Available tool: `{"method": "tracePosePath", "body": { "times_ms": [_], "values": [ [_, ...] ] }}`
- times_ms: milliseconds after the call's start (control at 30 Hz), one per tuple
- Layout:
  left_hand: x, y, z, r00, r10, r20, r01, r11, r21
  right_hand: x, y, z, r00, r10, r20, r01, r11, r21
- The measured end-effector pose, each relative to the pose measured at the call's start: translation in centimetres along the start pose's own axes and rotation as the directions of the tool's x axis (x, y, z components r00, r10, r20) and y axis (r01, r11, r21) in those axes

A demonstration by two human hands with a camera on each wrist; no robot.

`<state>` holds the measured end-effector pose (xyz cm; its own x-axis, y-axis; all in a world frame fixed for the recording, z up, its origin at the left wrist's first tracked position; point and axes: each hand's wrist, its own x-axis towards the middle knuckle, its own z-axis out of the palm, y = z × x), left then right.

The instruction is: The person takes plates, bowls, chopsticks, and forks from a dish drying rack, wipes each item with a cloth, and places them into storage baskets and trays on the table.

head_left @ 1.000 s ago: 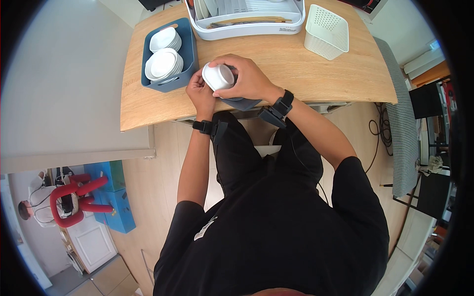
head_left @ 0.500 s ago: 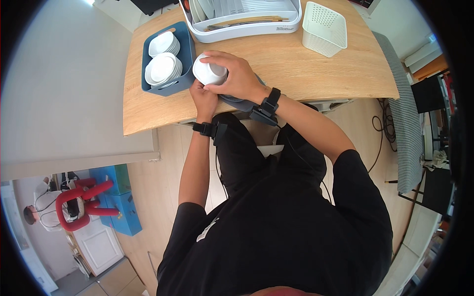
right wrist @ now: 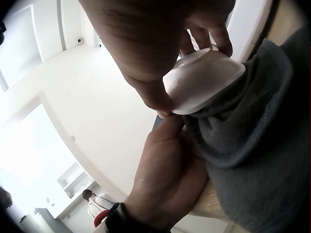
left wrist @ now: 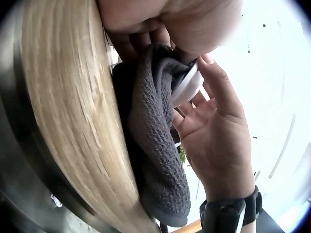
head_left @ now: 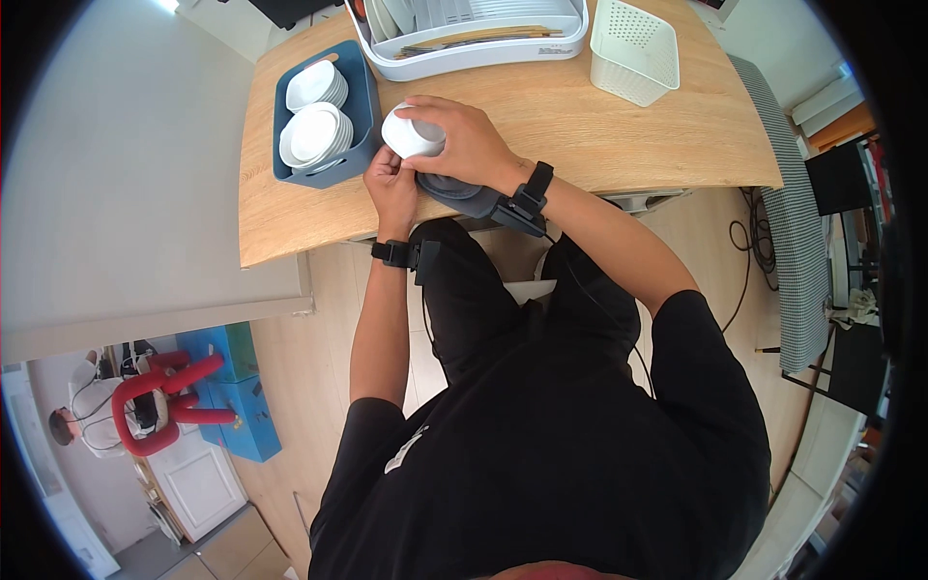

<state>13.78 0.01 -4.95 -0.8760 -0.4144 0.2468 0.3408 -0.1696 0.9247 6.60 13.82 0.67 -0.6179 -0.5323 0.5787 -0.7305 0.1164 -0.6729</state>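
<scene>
A white bowl (head_left: 401,134) is gripped by my right hand (head_left: 469,145), with its base turned up toward the head view and its mouth facing down. My left hand (head_left: 392,198) pinches a dark grey towel (head_left: 459,195) just under the bowl's rim. In the left wrist view the fuzzy towel (left wrist: 158,141) hangs in folds from the left fingers over the table's edge, with part of the white bowl (left wrist: 189,87) behind it. The right wrist view has the towel (right wrist: 257,150) bunched against the bowl's rim. The bowl's inside is hidden.
Left of the hands stands a blue-grey bin (head_left: 362,106) holding two stacks of white dishes (head_left: 314,133). A white dish rack (head_left: 474,66) with plates and chopsticks stands at the back. A perforated white basket (head_left: 633,58) sits at the back right. Another person (head_left: 92,406) is far left.
Both hands have shifted slightly left with the bowl, which has turned in the right hand's grip. More of the towel now shows below the right hand.
</scene>
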Motion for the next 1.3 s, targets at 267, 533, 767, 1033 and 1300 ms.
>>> {"method": "tracePosePath", "body": {
  "times_ms": [267, 533, 767, 1033, 1300],
  "values": [
    [0.3, -0.7, -0.5, 0.997, 0.01, -0.079, -0.017, 0.996, -0.09, -0.5, -0.4, 0.0, 1.0, -0.007, 0.025, 0.008, 0.997, -0.071],
    [0.2, -0.3, -0.1, 0.989, 0.023, -0.147, -0.029, 0.999, -0.041, -1.1, -2.0, -0.6, 0.998, 0.012, 0.063, -0.01, 0.999, -0.032],
    [0.3, 0.0, 0.0, 0.988, 0.006, -0.153, -0.01, 1.0, -0.025, -2.3, -3.3, -1.9, 0.993, 0.073, 0.088, -0.073, 0.997, -0.005],
    [0.1, 0.2, -0.1, 0.979, -0.036, -0.201, 0.05, 0.997, 0.065, -4.3, -4.1, -3.8, 0.936, 0.302, 0.183, -0.353, 0.779, 0.518],
    [0.2, 0.4, 0.3, 0.986, 0.017, -0.163, -0.018, 1.0, -0.006, -7.8, -2.7, -7.0, 0.902, 0.428, -0.054, -0.277, 0.672, 0.687]
  ]
}}
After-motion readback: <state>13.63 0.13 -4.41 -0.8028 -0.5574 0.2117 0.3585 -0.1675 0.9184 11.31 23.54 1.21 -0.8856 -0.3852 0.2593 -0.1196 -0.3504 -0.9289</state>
